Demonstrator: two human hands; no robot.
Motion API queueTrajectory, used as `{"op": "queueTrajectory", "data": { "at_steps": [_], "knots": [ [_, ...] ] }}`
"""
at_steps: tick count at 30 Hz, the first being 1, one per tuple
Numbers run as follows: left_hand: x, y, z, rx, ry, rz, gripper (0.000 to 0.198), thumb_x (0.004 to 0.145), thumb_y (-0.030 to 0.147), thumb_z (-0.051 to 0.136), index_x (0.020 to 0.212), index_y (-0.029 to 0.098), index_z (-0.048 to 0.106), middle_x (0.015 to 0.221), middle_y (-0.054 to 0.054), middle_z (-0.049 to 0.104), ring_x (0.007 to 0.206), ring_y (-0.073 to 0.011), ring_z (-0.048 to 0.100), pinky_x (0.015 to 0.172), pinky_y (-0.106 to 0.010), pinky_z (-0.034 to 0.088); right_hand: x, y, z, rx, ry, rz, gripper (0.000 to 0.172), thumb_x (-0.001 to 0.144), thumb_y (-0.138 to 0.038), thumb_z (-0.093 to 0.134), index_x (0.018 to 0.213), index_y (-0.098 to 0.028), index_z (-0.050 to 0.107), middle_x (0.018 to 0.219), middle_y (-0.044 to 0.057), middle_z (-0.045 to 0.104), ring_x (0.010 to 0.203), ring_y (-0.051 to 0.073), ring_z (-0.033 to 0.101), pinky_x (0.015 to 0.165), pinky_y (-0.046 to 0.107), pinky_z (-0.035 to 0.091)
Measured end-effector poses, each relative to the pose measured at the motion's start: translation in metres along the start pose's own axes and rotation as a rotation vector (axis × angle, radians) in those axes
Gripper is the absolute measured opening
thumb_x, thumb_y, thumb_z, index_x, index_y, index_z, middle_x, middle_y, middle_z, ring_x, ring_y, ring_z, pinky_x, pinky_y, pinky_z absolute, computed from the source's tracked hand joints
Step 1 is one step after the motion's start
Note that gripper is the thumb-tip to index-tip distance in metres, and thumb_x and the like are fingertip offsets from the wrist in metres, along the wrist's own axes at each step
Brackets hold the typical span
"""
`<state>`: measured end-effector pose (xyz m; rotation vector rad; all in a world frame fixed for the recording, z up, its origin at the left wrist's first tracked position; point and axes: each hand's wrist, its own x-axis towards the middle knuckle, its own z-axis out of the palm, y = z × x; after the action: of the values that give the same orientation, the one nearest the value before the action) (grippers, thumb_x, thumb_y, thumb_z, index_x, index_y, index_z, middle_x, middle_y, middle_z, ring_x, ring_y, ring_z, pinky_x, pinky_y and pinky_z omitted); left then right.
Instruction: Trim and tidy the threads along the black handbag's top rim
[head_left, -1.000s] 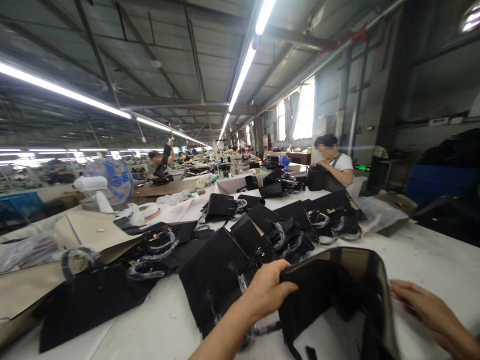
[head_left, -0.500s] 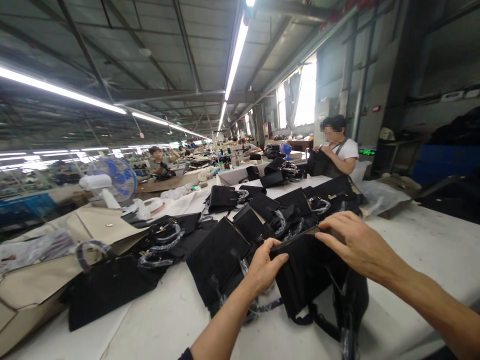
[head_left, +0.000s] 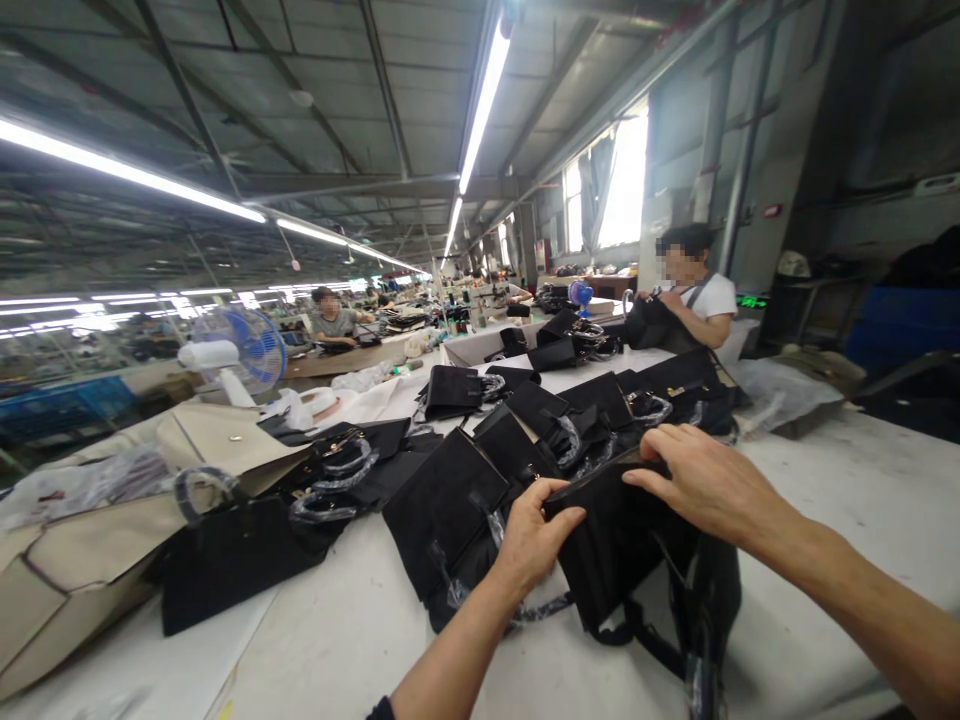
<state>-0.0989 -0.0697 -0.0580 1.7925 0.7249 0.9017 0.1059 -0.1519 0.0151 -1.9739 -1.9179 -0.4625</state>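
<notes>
A black handbag (head_left: 619, 545) stands on the white worktable (head_left: 825, 510) right in front of me, its strap hanging down at the lower right. My left hand (head_left: 534, 535) pinches the bag's left top corner, thumb on the near side. My right hand (head_left: 701, 480) lies over the bag's top edge from the right, fingers curled onto it. Behind the bag, a row of flat black bags (head_left: 450, 500) with plastic-wrapped handles spreads across the table.
Beige bags (head_left: 90, 545) lie at the left beside a white and blue desk fan (head_left: 240, 355). A person in a white shirt (head_left: 701, 300) handles a black bag at the table's far end. Other workers sit at benches further back.
The open bag has been closed and stood up. My right hand came up from the table at the lower right and settled on the bag's top edge; my left hand kept its hold.
</notes>
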Motion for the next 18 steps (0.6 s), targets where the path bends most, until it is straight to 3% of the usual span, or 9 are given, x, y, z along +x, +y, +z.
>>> {"op": "queueTrajectory", "data": {
  "at_steps": [4, 9, 14, 18],
  "knots": [
    [-0.001, 0.001, 0.003, -0.017, -0.025, 0.014, 0.022, 0.079, 0.025, 0.062, 0.100, 0.020, 0.064, 0.093, -0.001, 0.066, 0.087, -0.0161, 0.059, 0.078, -0.025, 0.045, -0.002, 0.002, 0.000, -0.118, -0.047, 0.008, 0.023, 0.080, -0.044, 0.065, 0.080, -0.022, 0.057, 0.083, 0.002, 0.063, 0.084, 0.024, 0.055, 0.066, 0.033, 0.038],
    [-0.003, 0.004, 0.004, 0.042, -0.026, 0.056, 0.019, 0.082, 0.026, 0.061, 0.100, 0.021, 0.064, 0.096, 0.000, 0.066, 0.093, -0.0166, 0.059, 0.085, -0.027, 0.044, 0.003, 0.001, 0.003, -0.070, -0.189, 0.008, 0.020, 0.087, -0.035, 0.057, 0.073, -0.023, 0.062, 0.079, 0.002, 0.066, 0.079, 0.021, 0.057, 0.065, 0.031, 0.036],
    [-0.003, 0.008, 0.002, 0.128, -0.006, 0.164, 0.024, 0.084, 0.024, 0.059, 0.108, 0.023, 0.063, 0.104, 0.000, 0.065, 0.099, -0.0159, 0.058, 0.091, -0.027, 0.042, 0.000, 0.016, 0.009, 0.046, -0.156, -0.074, 0.025, 0.090, -0.028, 0.051, 0.068, -0.021, 0.060, 0.076, 0.002, 0.063, 0.081, 0.018, 0.056, 0.071, 0.030, 0.037],
    [0.000, 0.014, 0.004, 0.173, -0.093, 0.234, 0.023, 0.085, 0.024, 0.058, 0.107, 0.022, 0.065, 0.101, 0.000, 0.065, 0.098, -0.0149, 0.058, 0.088, -0.025, 0.042, -0.004, 0.029, 0.013, 0.088, -0.106, 0.059, 0.025, 0.089, -0.032, 0.052, 0.068, -0.022, 0.059, 0.075, 0.001, 0.061, 0.075, 0.017, 0.054, 0.065, 0.029, 0.035]
  ]
}}
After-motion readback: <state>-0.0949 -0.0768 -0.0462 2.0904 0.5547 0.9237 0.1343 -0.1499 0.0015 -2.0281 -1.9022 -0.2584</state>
